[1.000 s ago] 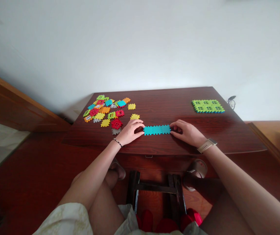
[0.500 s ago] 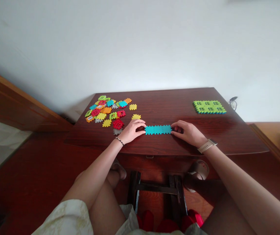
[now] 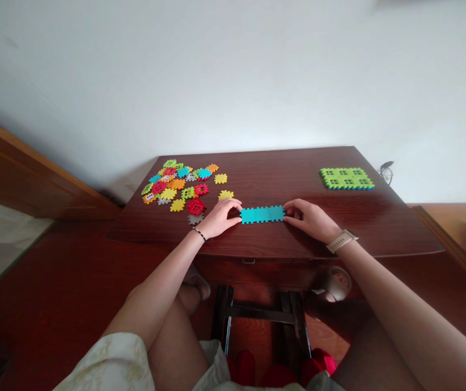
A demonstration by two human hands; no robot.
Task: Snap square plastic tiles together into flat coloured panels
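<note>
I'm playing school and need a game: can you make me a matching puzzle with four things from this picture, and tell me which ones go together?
1. blue strip
2. green panel
3. loose puzzle pieces
4. watch

A. scattered in many colours
B. worn just behind the right hand
C. between the left hand and the right hand
D. lying toward the far right of the table

Right pairs: 1-C, 2-D, 3-A, 4-B.
</note>
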